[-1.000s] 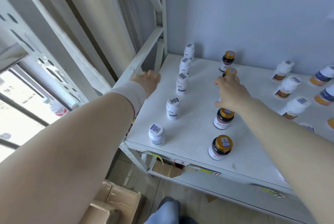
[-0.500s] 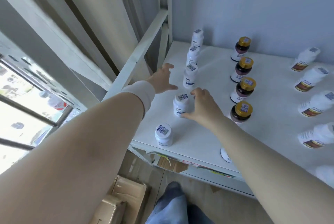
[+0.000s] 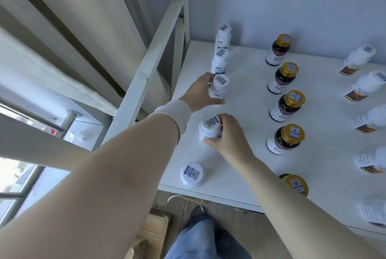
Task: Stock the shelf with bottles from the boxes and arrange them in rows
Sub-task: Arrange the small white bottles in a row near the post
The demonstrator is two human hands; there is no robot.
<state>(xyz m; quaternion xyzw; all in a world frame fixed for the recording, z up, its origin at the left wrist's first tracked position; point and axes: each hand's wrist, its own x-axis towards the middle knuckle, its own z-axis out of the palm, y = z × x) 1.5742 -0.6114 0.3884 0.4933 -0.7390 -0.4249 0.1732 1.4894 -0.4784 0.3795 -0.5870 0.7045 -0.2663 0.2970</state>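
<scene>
Your right hand (image 3: 228,139) is no longer working the gold-cap row (image 3: 287,108). It is now gripping the fourth bottle (image 3: 209,128) of the white row (image 3: 220,60), with the thumb low at the base and the fingers curling round the far side. Your left hand (image 3: 198,93) is coming in off the shelf edge and cupping the third bottle (image 3: 219,88), thumb below it and fingers curled behind. Both bottles are standing upright on the shelf (image 3: 246,112) near its left edge. Two more white ones are standing behind them, and a front bottle (image 3: 192,174) is sitting alone by the lip.

You are straightening this row, I judge, rather than adding stock. Be sliding each bottle, not lifting it, and keep holding low so it is not tipping. Sight along the two rear bottles and bring the third and fourth onto that line; the wide lens may be bending it, so trust the shelf edge. Be matching the gaps too, since the front one looks wider. Watch your left forearm, which is passing close to the front bottle.
</scene>
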